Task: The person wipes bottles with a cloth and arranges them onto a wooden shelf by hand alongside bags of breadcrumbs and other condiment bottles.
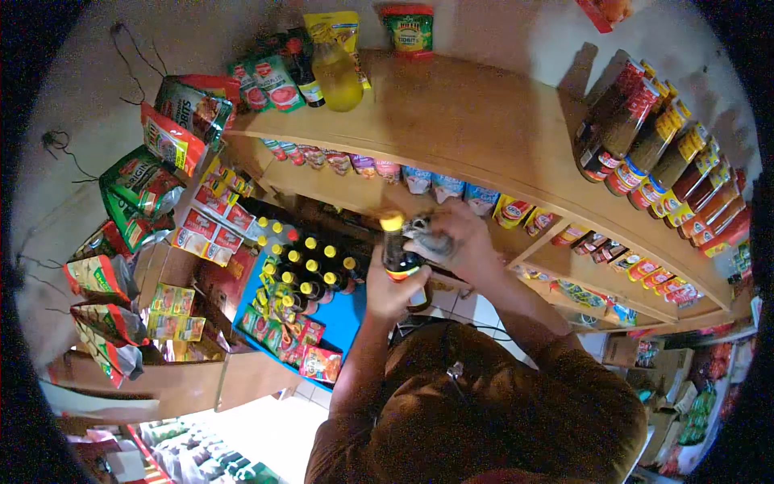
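My left hand (389,292) is wrapped round a dark bottle (393,252) with a yellow cap and a red and yellow label. The bottle stands nearly upright in front of my chest. Close beside its neck, my right hand (468,242) is closed on a crumpled grey cloth (434,239). The cloth appears to touch the bottle's side, though blur hides the exact contact. To the left, several similar yellow-capped bottles (310,266) are grouped on a blue surface (343,319), with red and green sachets (321,363) at its front.
A wooden shelf (476,101) curves across in front of me, with pouches (447,187) on the tier below. Tall sauce bottles (621,133) line its right end. A bottle of yellow liquid (339,79) stands at its left. Snack packs (133,189) hang from wires on the left wall.
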Tool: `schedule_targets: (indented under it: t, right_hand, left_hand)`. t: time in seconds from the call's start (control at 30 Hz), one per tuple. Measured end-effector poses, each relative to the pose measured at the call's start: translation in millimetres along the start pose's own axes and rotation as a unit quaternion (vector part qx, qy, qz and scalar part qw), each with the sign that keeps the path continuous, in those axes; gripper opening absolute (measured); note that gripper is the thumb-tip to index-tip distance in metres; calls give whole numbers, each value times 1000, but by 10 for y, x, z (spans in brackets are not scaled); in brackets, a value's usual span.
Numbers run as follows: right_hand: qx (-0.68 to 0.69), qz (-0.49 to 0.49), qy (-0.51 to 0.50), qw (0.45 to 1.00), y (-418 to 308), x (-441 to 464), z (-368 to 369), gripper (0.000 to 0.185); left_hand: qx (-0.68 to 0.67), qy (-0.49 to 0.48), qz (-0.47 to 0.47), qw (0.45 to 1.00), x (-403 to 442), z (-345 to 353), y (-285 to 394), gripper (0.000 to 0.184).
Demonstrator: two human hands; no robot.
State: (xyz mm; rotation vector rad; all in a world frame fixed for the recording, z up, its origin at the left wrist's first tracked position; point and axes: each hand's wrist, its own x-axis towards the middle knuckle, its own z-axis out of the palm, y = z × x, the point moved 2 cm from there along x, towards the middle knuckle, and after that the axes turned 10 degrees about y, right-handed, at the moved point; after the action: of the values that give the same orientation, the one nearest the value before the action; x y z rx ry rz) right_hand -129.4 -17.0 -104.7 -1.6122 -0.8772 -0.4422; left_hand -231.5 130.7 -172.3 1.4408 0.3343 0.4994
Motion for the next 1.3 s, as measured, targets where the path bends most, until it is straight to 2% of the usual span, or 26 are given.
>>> schedule_targets:
  t: [0.03,0.07,0.1,0.2,0.23,0.33,0.4,0.47,0.5,0.6,0.63,0.7,0.8,0.87,0.93,0.97,1.0,1.07,1.13,1.17,1.27,1.3]
  right_hand:
    - [107,145,21,983,18,-83,50,32]
    - [210,283,41,935,62,-156,100,32]
    - [218,327,51,918,216,-264,146,37]
    - [78,459,48,883,501,-421,156,40]
    - [172,428,67,885,235,-286,223,42]
    - [81,289,21,954,250,-224,403,45]
    - [26,200,-102,974,117,-191,437,40]
    - [-166,24,-98,981,-106,-141,393,37]
    - [-116,145,-209,960,-64,-200,339,33]
    - [-69,-3,-239,969,-246,-157,181,28]
    - [-74,1,-173,982,-212,-127,168,25]
    - [-91,12,-39,995,-119,-63,104,19]
    - [-106,37,-44,993,-93,81,156,23]
    - [-112,17,-87,990,-81,31,238,28]
    - [-164,25,-108,980,-101,-58,237,32]
    - [-192,-16,-129,973,12,-152,220,39]
    - [-230,-10,-167,959,35,-199,171,39]
    - [-303,-1,-241,922,70,-278,117,40]
    - [-237,-4,-137,962,-130,14,68,36]
    - [-205,-3,-81,975,-193,140,64,35]
    - [-238,37,-107,965,-101,179,396,34]
    - [-274,-42,-226,934,-104,83,404,43]
  left_hand:
    - [-25,1,-16,1000,-8,-59,50,55]
    - [-52,3,-29,998,6,-82,102,52]
    - [-105,12,-31,994,21,-94,87,48]
    - [-53,10,-24,998,18,-171,82,48]
    - [-39,-4,-34,999,15,-175,41,48]
    - [-97,16,-55,994,-37,-22,27,48]
    - [-82,31,-47,995,-21,-33,-158,53]
    - [-38,57,-20,997,30,-122,-221,56]
    - [83,44,-2,996,60,-207,-111,60]
    - [111,-17,18,994,117,-397,-203,60]
    - [-81,-2,-52,995,51,-300,-76,60]
    - [10,-45,-38,998,30,-436,-85,63]
    - [107,-74,15,991,-21,-448,39,68]
    - [184,-79,45,979,4,-418,211,68]
    - [314,-39,75,946,28,-445,195,68]
    - [380,-28,95,920,20,-448,215,69]
    - [445,-17,114,888,8,-445,273,70]
    - [476,-28,156,865,-9,-414,294,65]
    - [505,-55,211,835,21,-398,199,61]
    - [553,-58,226,800,3,-337,293,59]
    - [531,-23,296,794,69,-277,230,67]
    - [567,-34,227,791,101,-251,305,62]
